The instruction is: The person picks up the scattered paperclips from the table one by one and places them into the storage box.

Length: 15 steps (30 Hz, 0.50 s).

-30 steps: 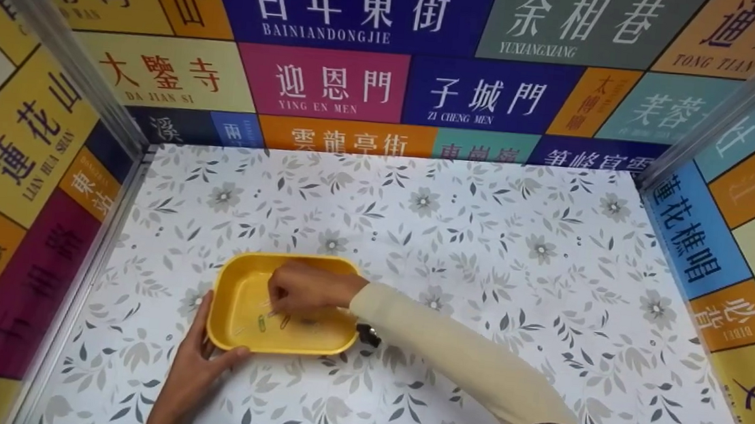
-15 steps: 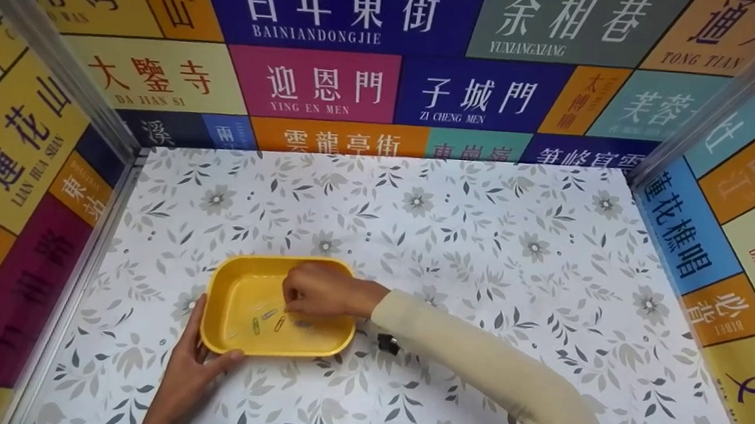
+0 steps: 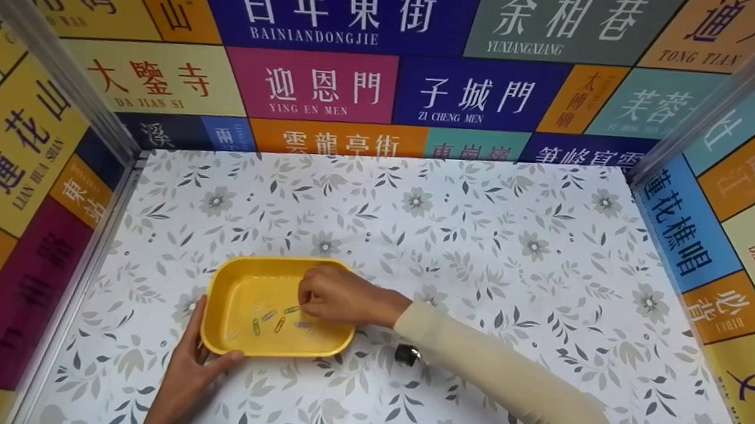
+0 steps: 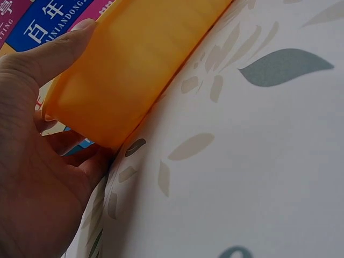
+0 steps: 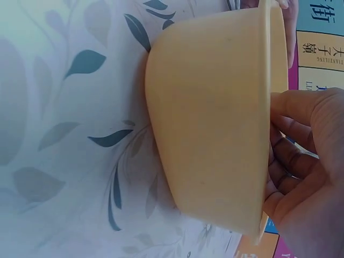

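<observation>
A yellow plastic tray [image 3: 228,294] rests on the patterned table with several small coloured paper clips inside. My left hand [image 3: 197,363] grips its near left corner, thumb at the front rim and fingers along the left wall. In the left wrist view the thumb lies over the rim of the tray [image 4: 123,70]. My right hand [image 3: 343,296] reaches into the right half of the tray with curled fingers. A green paper clip [image 3: 291,310] lies right by its fingertips; I cannot tell whether they pinch anything. The wall hides those fingertips in the right wrist view.
Green [image 3: 256,327], orange [image 3: 279,325] and purple [image 3: 302,325] paper clips lie apart on the tray floor. A white table sheet [image 3: 482,262] with grey leaves and flowers surrounds it. Colourful sign panels [image 3: 334,85] stand along the back and both sides.
My right hand has moved rightward inside the tray, uncovering more clips, including the green one by its fingertips. My left hand keeps its hold on the corner. The head view has shifted slightly.
</observation>
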Tool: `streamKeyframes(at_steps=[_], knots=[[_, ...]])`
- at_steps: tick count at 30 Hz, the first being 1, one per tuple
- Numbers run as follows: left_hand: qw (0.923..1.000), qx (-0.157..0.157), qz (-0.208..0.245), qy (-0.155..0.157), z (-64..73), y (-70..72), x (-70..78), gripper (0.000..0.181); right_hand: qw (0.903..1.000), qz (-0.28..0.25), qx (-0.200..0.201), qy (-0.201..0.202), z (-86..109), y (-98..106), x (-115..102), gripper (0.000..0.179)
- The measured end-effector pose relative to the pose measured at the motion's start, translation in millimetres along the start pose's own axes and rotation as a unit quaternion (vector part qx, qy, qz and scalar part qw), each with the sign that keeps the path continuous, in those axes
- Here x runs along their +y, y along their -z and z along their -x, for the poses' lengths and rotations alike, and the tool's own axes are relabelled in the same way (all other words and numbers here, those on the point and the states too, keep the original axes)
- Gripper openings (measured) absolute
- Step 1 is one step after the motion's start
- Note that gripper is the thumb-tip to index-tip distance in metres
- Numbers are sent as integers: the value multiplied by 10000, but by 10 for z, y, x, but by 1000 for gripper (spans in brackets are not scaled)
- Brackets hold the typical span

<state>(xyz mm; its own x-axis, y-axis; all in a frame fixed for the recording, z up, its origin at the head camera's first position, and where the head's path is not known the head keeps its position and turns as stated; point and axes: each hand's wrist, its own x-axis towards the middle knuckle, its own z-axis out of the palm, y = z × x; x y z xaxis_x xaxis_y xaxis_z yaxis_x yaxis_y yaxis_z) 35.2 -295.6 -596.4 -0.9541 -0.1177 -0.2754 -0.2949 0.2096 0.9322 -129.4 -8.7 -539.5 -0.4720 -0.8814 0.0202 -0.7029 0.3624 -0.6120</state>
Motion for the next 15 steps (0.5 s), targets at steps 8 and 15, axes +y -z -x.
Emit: streamKeyframes(at_steps=[8,15], knots=[[9999,-21,-118,76,-3,8,1,128,9998,77,169,-105,163,14,15,11],[9998,0,-161,138,-8,17,-11,129,9991,-124,346,-206,320,57,40,13]])
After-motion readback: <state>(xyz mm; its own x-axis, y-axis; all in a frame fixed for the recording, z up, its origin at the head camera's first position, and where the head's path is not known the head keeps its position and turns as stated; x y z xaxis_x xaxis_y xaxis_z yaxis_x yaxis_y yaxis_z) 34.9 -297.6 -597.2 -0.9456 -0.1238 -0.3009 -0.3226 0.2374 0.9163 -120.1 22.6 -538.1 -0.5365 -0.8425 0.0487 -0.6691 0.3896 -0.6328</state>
